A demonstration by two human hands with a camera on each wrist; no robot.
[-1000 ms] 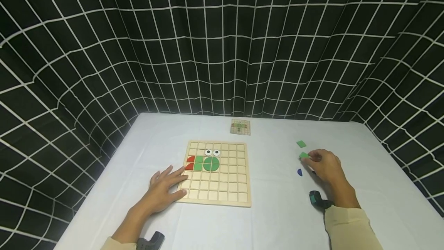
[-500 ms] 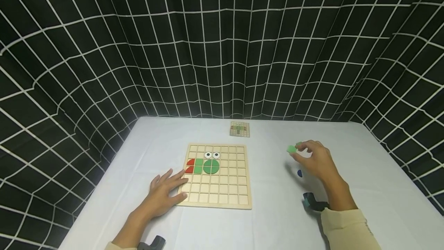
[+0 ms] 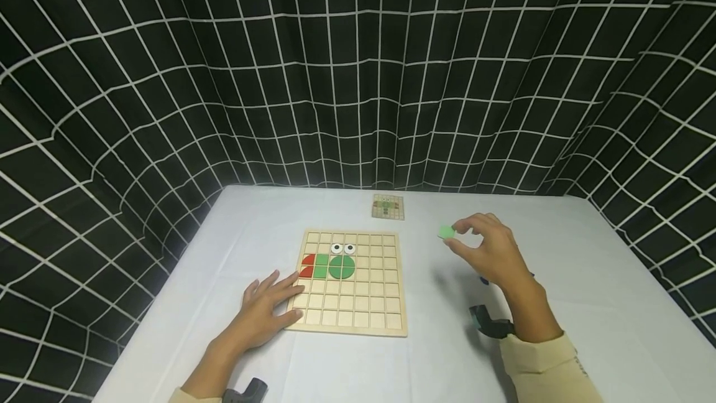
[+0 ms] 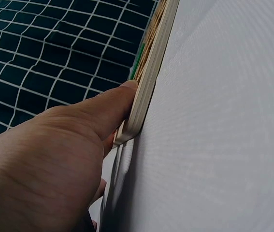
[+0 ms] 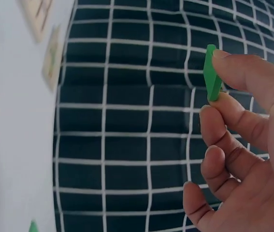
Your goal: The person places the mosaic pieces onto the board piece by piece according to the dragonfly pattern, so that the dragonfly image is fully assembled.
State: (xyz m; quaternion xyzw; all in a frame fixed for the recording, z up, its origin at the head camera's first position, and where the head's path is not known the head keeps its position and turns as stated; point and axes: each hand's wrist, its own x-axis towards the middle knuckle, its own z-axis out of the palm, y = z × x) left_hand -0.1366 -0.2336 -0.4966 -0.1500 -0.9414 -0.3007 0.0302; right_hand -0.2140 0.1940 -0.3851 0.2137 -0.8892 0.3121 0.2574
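Note:
My right hand (image 3: 492, 250) pinches a green square tile (image 3: 446, 232) between thumb and index finger, raised above the table to the right of the board. In the right wrist view the tile (image 5: 211, 72) stands nearly edge-on, the other fingers loosely curled. My left hand (image 3: 265, 313) rests on the left edge of the wooden grid board (image 3: 360, 302), fingers spread, thumb (image 4: 120, 96) on the rim. On the board sit two red curved pieces (image 3: 307, 266), green squares (image 3: 321, 266), a green circle (image 3: 342, 267) of quarter pieces and two eye pieces (image 3: 343, 248).
A small pattern card (image 3: 388, 207) lies behind the board. A blue piece (image 3: 484, 280) is partly hidden by the right hand. Another green piece (image 5: 33, 226) shows at the lower left of the right wrist view. Black gridded curtain surrounds the white table.
My right hand has picked up the green tile from the table and carried it left toward the board. The left hand has stayed on the board's edge.

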